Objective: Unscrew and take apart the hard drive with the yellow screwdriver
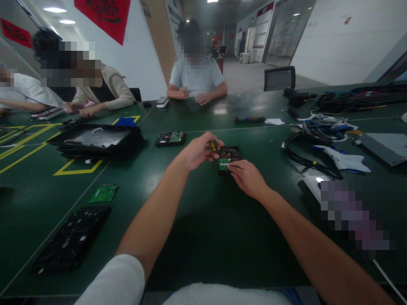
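A black hard drive (231, 154) with a green circuit board lies on the dark green table (203, 220) in front of me. My left hand (199, 151) hovers just left of the drive, its fingers pinching a small black and yellow tool (214, 146). My right hand (247, 178) rests on the near edge of the drive, fingertips touching the green board.
A second hard drive (171, 138) lies further back. To the left sit a black tray stack (97, 140), a loose green board (103, 193) and a black panel (71, 239). Cables (324, 127) and a screwdriver (249, 119) lie right. Several people sit across the table.
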